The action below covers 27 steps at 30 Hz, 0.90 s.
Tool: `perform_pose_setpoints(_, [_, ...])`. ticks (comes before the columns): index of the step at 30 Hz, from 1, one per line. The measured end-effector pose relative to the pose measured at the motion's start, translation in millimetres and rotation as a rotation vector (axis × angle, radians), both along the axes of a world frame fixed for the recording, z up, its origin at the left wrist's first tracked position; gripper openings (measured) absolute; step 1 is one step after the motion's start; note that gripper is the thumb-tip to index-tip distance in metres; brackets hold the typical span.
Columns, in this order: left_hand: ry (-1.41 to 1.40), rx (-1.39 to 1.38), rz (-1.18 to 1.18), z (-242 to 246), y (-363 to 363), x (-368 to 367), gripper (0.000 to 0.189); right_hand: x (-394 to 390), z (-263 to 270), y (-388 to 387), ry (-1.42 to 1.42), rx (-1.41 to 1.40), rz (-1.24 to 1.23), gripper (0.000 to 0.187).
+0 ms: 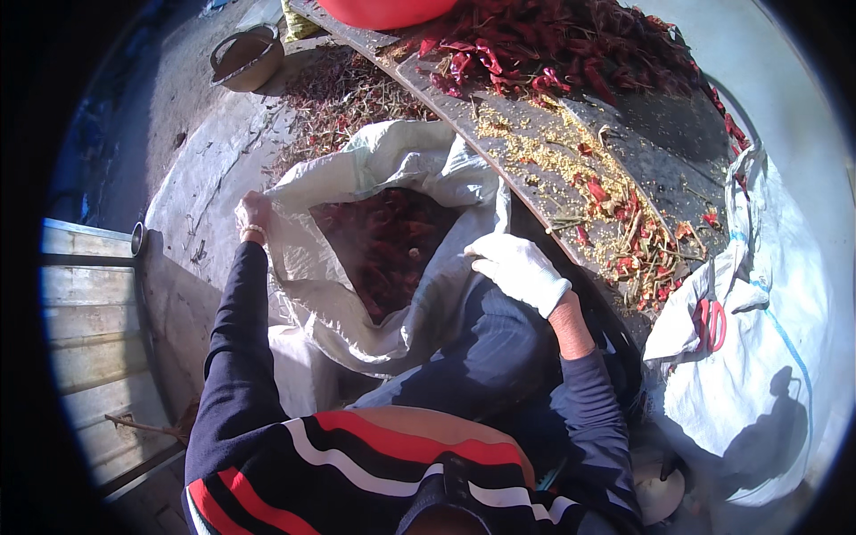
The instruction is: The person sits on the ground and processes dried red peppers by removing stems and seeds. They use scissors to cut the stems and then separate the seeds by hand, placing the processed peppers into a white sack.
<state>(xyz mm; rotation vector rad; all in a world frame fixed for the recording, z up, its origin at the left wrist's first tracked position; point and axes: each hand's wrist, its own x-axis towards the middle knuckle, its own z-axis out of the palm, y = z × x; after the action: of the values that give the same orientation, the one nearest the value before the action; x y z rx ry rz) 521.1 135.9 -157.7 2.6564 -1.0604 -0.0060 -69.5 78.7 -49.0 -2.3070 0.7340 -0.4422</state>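
A white woven sack (pixel 394 170) stands before me with its mouth spread wide. Dried red chillies (pixel 384 251) fill part of its inside, mostly in shadow. My left hand (pixel 253 212), bare with a beaded bracelet at the wrist, grips the sack's rolled rim on the left. On the opposite side, my right hand (pixel 513 267) wears a white knitted glove. Its fingertips are at the sack's right edge, above my knee; whether they pinch the cloth is not plain.
A board table (pixel 481 144) holds a chilli heap (pixel 568 50), loose yellow seeds (pixel 535 137) and a red basin (pixel 388 8). Red-handled scissors (pixel 710 326) lie against another white sack (pixel 776 348) at right. A handled basket (pixel 249 63) stands beyond chilli scraps (pixel 341 93) on the ground.
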Motion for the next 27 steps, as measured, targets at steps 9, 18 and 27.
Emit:
perform_pose_setpoints(9, [0.153,0.368,-0.241,-29.9,-3.4,46.9,0.096,-55.3,50.9,-43.3,-0.304,0.174,-0.172,0.025])
perform_pose_setpoints(18, [0.235,-0.58,-0.699,60.2,-220.1,-136.6,0.05,-92.8,47.5,-38.4,-1.234,0.878,-0.072,0.047])
perform_pose_setpoints(27, [0.04,-0.405,-0.64,58.3,-396.5,-240.0,0.069,-93.2,34.8,-46.9,-1.129,0.944,-0.099,0.048])
